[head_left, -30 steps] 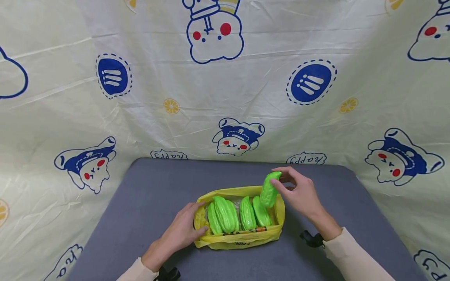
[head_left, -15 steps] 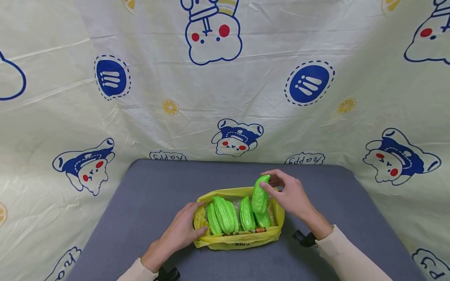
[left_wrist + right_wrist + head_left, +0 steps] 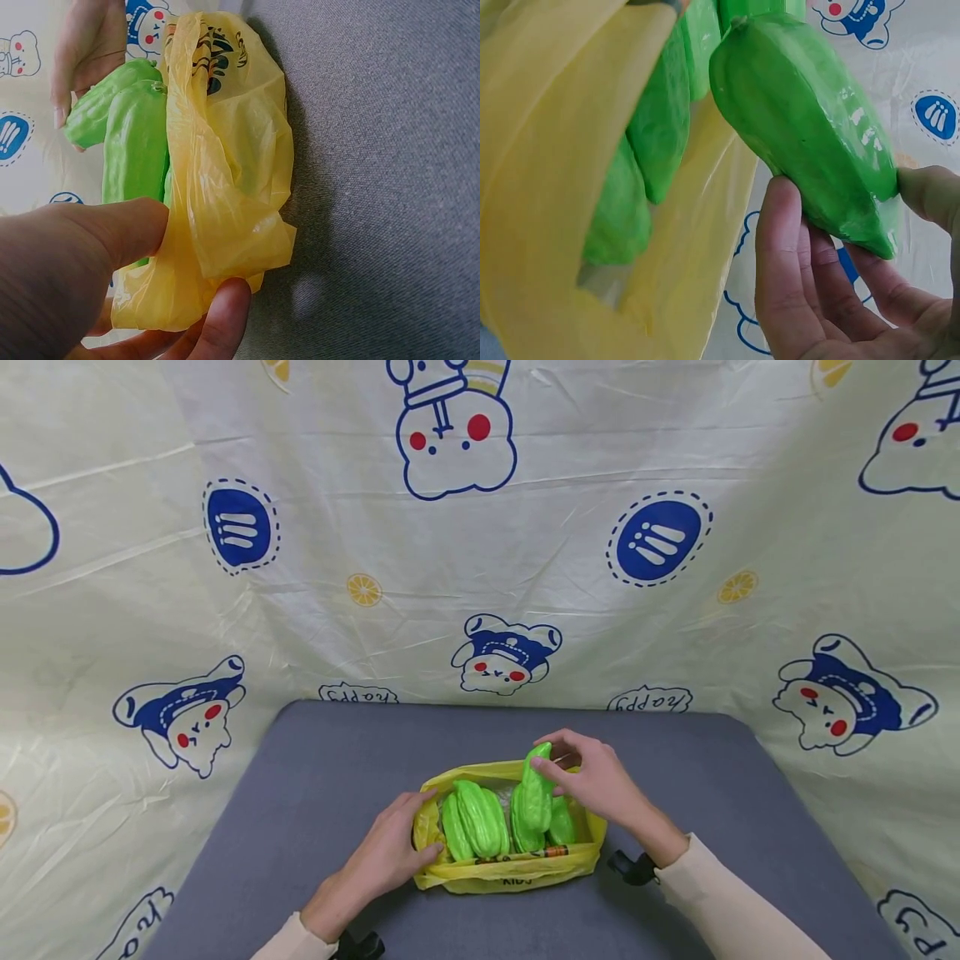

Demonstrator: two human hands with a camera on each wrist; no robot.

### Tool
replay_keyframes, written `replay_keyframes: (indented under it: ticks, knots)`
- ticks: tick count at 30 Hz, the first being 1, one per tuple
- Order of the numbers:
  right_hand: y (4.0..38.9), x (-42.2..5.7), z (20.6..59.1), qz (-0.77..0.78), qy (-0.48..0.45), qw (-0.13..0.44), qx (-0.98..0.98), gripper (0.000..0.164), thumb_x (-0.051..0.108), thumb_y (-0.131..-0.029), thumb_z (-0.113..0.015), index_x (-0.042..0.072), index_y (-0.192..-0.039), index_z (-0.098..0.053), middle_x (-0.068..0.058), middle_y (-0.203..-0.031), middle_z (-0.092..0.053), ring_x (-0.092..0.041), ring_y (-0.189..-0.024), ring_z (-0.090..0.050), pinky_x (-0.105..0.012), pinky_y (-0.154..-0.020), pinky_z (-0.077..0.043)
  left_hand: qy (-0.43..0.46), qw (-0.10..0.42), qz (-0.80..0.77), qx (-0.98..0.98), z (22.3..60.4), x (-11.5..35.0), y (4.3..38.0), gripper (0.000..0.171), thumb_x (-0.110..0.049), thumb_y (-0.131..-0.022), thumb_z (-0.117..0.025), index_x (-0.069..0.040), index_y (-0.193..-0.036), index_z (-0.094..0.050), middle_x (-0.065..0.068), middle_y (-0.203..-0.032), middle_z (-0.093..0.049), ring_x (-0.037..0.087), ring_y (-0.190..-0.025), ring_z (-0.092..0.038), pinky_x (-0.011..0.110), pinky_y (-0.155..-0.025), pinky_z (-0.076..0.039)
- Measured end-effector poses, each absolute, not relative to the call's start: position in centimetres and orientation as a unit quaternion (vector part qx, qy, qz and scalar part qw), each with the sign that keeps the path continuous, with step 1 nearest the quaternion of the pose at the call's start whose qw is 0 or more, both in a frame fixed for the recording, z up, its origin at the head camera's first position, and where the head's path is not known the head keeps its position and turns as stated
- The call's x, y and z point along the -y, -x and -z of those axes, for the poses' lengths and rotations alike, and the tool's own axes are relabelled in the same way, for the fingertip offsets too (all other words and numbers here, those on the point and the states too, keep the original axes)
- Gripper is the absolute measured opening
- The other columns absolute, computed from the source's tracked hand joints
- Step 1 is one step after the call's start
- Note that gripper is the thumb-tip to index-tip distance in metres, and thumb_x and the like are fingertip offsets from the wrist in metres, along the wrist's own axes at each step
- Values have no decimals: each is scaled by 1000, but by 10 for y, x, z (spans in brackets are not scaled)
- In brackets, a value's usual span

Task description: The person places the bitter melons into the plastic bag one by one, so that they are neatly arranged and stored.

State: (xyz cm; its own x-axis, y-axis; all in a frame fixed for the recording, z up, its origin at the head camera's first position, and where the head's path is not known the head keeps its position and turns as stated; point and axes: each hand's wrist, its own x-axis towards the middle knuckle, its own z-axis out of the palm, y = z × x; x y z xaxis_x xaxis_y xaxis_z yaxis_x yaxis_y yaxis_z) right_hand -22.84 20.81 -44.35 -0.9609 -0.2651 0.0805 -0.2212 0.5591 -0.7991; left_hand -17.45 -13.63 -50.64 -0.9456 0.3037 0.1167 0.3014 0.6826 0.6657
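Note:
A yellow plastic bag (image 3: 517, 877) with its top spread wide lies on the table with several glossy green ridged fruits (image 3: 480, 818) inside, shaped like bitter melons. My left hand (image 3: 386, 842) holds the bag's left end, thumb over the rim and fingers outside, as the left wrist view shows. Between thumb and fingers, my right hand (image 3: 596, 777) pinches one green ridged fruit (image 3: 802, 127) by its pointed end. That fruit tilts over the bag's right half, in front of other fruits; whether it touches them cannot be told.
A dark grey table (image 3: 337, 743) carries the bag near its middle. Behind and on both sides hangs a pale cloth (image 3: 525, 543) printed with blue cartoon figures. Black straps (image 3: 632, 867) sit at both wrists.
My right hand has moved left and slightly down with the green ridged fruit, from the bag's right end toward the fruits nearer its middle. My left hand has stayed on the bag.

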Motion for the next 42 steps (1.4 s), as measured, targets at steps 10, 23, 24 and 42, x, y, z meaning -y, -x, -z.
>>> replay_keyframes:
  ticks: [10, 23, 24, 42]
  knots:
    - [232, -193, 448, 455, 137, 72, -877, 38, 38, -113, -80, 12, -140, -78, -12, -121, -81, -17, -99, -80, -41, -76, -72, -163, 3, -362, -918, 506, 137, 175, 77, -11, -92, -97, 0, -161, -65, 20, -150, -72, 42, -139, -72, 62, -113, -60]
    - [232, -180, 452, 440, 135, 106, -882, 42, 41, -114, -79, 8, -139, -77, -14, -119, -83, -20, -79, -81, -41, -70, -70, -160, 4, -362, -918, 507, 137, 174, 78, -11, -91, -98, -1, -161, -65, 21, -151, -72, 43, -141, -71, 63, -115, -60]
    - [232, -180, 453, 438, 134, 108, -882, 42, 41, -114, -79, 7, -139, -77, -14, -119, -83, -22, -77, -81, -41, -70, -70, -160, 4, -362, -918, 507, 137, 174, 78, -11, -91, -98, -1, -161, -65, 21, -151, -72, 43, -140, -71, 63, -115, -60]
    - [231, -172, 458, 413, 128, 114, -894, 40, 42, -115, -77, 8, -136, -79, -12, -116, -84, -21, -64, -77, -40, -69, -65, -162, 7, -362, -918, 507, 137, 174, 78, -12, -91, -97, -1, -162, -64, 20, -150, -72, 42, -139, -72, 63, -114, -60]
